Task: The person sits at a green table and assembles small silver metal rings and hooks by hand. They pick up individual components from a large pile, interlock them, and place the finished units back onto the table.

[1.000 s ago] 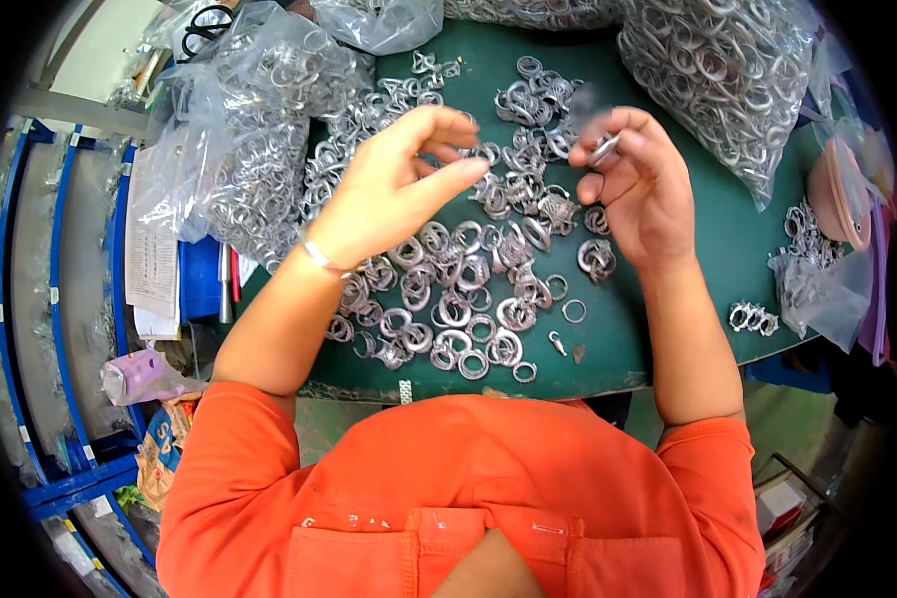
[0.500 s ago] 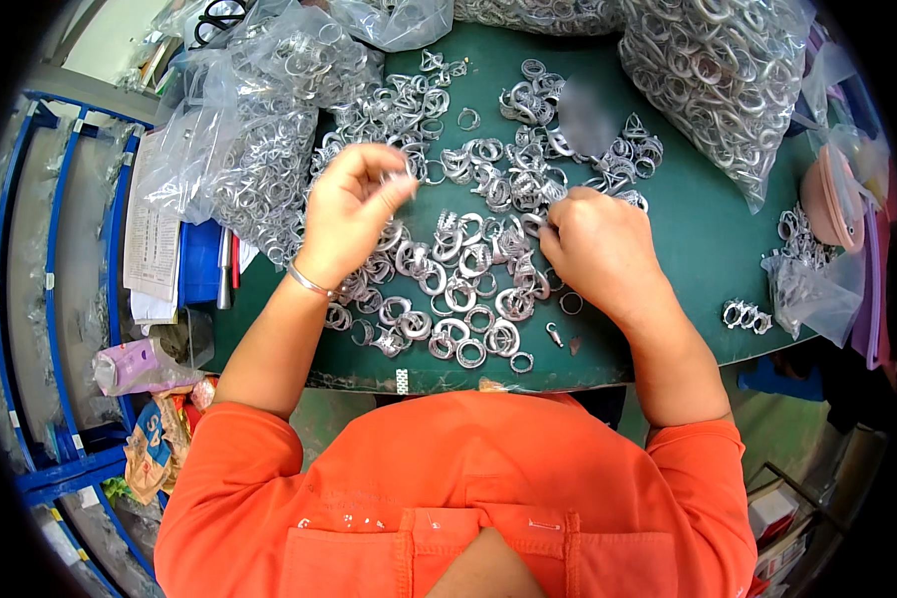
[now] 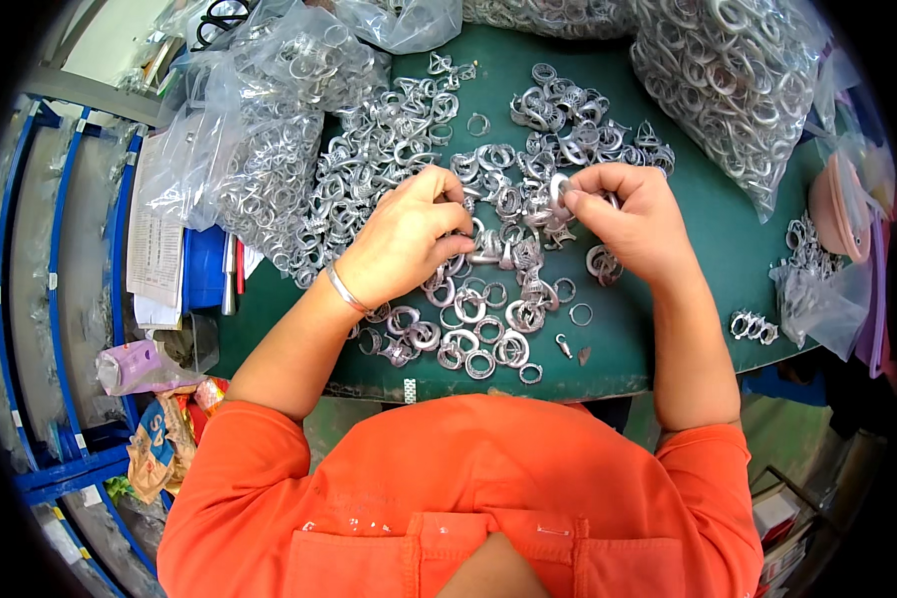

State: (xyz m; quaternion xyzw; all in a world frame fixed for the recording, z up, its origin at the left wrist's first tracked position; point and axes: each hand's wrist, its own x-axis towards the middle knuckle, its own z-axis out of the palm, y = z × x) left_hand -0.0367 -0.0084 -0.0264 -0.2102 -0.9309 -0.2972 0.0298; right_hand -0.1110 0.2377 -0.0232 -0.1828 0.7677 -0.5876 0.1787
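Observation:
My right hand pinches a silver-grey ring between thumb and fingers, above the heap of rings at the middle of the table. My left hand, with a bracelet at its wrist, is low over the rings to the left. Its fingers are curled in towards the thumb, and what they hold, if anything, is hidden. Loose metal rings lie spread in front of both hands. Farther off, a denser pile of rings reaches towards the bag on the left.
Clear plastic bags full of rings stand at the left and far right of the green table. A pink tub and a small ring bag are at the right edge. Blue shelving stands left.
My right hand has risen from the heap and now shows a ring in its pinch. My left hand has moved right and down onto the rings.

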